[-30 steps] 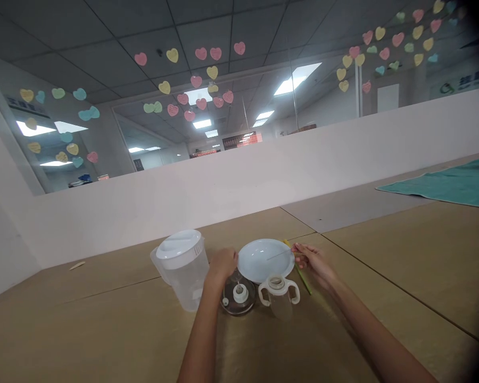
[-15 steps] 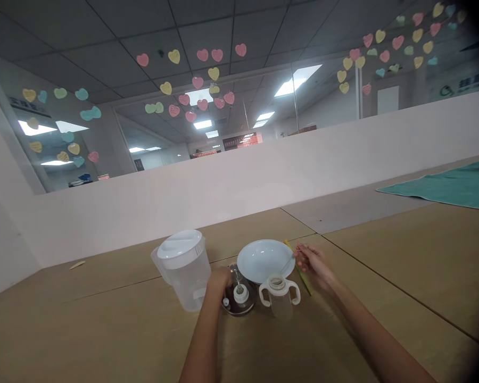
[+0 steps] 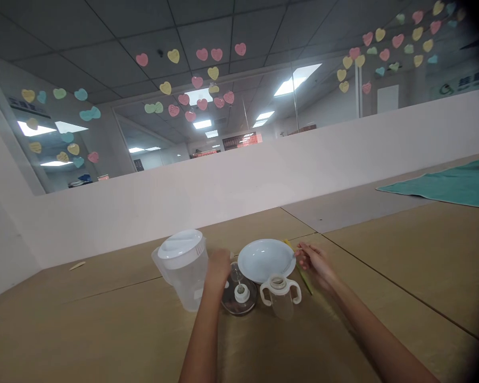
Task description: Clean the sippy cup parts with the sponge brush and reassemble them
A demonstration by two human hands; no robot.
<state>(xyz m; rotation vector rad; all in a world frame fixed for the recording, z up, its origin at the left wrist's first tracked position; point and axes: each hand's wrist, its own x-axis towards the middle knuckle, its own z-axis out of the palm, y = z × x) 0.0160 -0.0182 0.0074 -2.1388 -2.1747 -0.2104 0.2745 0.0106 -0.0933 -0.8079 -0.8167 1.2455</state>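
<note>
Two hands apart, white bowl between.
Right hand pinches a thin stick; left hand (blurred) has an unclear grip.

Heart-shaped notes on glass, lit ceiling panels, white wall, wooden table

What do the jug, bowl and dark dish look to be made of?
Jug: probably smooth plastic; its body is cloudy and see-through, under an opaque white lid.
Bowl: glossy white, perhaps ceramic, though hard plastic could look the same; small highlights show inside.
Dark dish: shiny, maybe metal; its rim catches light, but glass or plastic isn't ruled out.
</note>
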